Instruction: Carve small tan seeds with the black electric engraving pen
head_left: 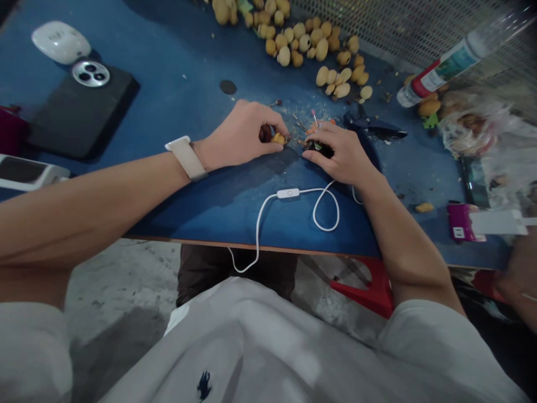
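Observation:
My left hand (pixel 255 131), with a pale-banded watch on its wrist, pinches a small yellow-brown gourd (pixel 279 138) between thumb and fingers. Something dark reddish-brown also shows inside its curl. Just to the right, my right hand (pixel 335 146) is closed round a black corded rotary tool (pixel 319 148), mostly covered by the fingers. Its tip points left toward the gourd, with a small gap. From below this hand a white cord with an inline switch (pixel 288 193) loops over the blue table edge. Small bits with thin shanks (pixel 298 122) and pale dust lie beyond the hands.
Many small gourds (pixel 293 42) lie along the mesh at the back. A black phone (pixel 79 112) and white earbud case (pixel 61 42) sit left. On the right are a plastic bottle (pixel 444 70), plastic bags (pixel 474 123) and a purple box (pixel 461 222). Another person's arm (pixel 520 274) shows at far right.

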`<state>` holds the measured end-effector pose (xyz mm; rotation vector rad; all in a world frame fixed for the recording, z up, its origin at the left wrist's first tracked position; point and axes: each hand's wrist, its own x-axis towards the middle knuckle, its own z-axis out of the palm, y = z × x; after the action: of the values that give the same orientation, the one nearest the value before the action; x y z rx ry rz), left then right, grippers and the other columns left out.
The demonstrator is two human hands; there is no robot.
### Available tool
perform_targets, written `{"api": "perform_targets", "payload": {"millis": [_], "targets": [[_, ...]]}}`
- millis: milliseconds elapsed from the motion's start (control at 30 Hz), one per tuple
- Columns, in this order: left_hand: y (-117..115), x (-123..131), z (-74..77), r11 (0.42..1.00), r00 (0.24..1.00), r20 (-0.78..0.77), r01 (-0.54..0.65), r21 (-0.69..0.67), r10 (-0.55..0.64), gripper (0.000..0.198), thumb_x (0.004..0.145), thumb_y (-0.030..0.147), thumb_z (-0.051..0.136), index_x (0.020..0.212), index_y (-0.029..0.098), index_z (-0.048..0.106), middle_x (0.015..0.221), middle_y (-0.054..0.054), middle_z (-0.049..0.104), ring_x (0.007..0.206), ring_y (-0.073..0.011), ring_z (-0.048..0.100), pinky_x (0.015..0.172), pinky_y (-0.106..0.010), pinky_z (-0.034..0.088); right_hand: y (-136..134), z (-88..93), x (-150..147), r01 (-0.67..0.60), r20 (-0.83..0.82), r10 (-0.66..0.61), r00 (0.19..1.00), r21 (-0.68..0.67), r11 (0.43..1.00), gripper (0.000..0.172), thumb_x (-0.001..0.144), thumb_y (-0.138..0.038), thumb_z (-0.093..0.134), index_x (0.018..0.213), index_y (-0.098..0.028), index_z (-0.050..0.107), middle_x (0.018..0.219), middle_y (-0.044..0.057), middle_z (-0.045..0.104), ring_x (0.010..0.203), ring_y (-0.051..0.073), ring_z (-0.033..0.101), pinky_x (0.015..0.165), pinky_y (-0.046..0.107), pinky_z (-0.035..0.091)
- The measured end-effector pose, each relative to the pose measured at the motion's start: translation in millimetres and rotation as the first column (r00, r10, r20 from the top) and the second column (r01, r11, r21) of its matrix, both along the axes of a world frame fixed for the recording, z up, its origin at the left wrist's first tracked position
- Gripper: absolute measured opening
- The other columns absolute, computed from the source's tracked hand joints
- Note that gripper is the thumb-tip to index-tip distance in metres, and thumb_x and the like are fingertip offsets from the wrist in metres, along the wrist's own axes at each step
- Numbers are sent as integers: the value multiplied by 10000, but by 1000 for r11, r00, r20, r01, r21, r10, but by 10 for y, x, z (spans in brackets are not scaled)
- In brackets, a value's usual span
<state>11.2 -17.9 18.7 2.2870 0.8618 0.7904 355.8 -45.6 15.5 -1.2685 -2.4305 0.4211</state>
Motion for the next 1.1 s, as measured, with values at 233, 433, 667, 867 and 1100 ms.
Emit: {"api": "perform_targets", "payload": {"millis": [233,433,667,867,1100], "targets": [[13,17,-21,1000,999,37,20,-20,-19,217,1065,559,929,1127,355,965,1131,-86,971,1017,-356,918,1037,-528,787,-17,16,-36,-4,-8,4,1000,4,1000,325,1163,-603,832,1389,-384,914,1502,134,929,1443,509,867,1260,790,712],[24,23,-40,1000,999,42,10,-11,-10,245,1047,558,931,1119,324,938,1087,-87,956,980,-347,906,1031,-534,764,-33,42,-72,-9,-15,9,1000,19,1000,332,1156,-619,831,1369,-379,915,1454,125,939,1393,487,880,1228,747,731],[21,15,-44,1000,1000,23,2,-30,-1,368,1100,688,926,1173,327,947,1078,-78,960,1062,-347,895,1018,-487,763,-8,14,-50,-21,-10,21,1000,19,1000,314,1138,-573,841,1350,-355,918,1464,127,932,1382,479,885,1231,739,726],[23,26,-28,1000,1000,28,-3,-28,4,257,1048,628,896,1113,383,938,1090,-69,958,999,-364,886,1024,-551,761,15,-12,-18,-15,2,15,1000,36,999,321,1126,-570,866,1368,-366,918,1521,148,907,1420,510,872,1241,775,722],[24,23,-18,999,998,31,46,-1,-46,332,1057,632,831,1137,320,912,1123,-47,950,935,-261,819,1000,-503,741,5,2,-20,-30,-4,30,1000,44,999,322,1147,-599,846,1376,-382,911,1487,144,919,1420,504,870,1216,764,740]]}}
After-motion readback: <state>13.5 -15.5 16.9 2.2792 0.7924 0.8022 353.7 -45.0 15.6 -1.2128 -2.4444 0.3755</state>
